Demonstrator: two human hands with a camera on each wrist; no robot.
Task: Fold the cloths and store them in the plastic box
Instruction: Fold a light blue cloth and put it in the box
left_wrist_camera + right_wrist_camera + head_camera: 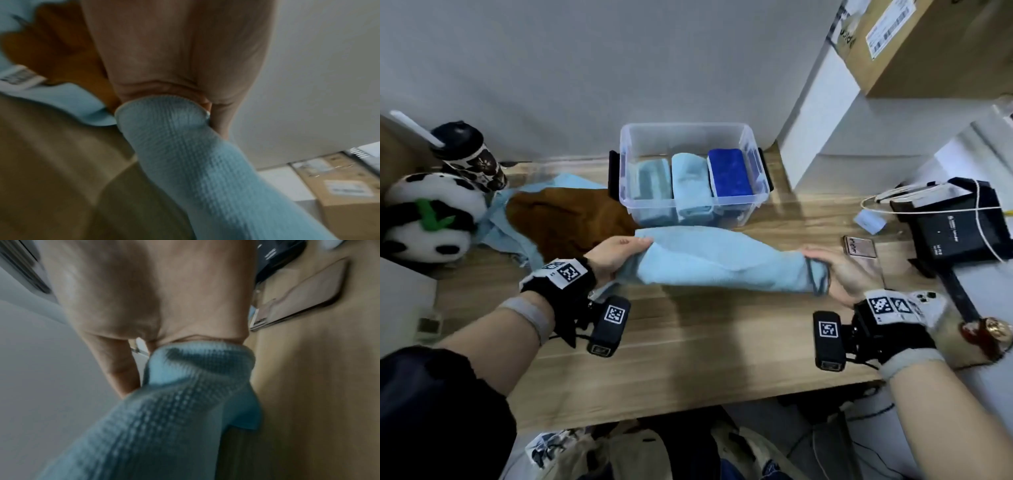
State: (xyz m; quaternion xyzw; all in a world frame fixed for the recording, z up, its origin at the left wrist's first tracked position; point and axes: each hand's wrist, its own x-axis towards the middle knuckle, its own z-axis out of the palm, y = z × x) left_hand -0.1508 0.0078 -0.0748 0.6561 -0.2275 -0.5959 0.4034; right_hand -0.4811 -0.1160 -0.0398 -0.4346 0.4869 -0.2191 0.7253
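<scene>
Above the wooden surface, before a plastic box holding three folded cloths, a light-blue cloth sags soft and light between left hand and right hand, fingers pinching its ends, probably the best hold.

Our wrists, strapped and tagged

We wear black wrist mounts with white square-coded markers over grey bands behind the left hand and right hand; a black camera block hangs under each, and a dark sleeve covers our upper left arm.
</scene>
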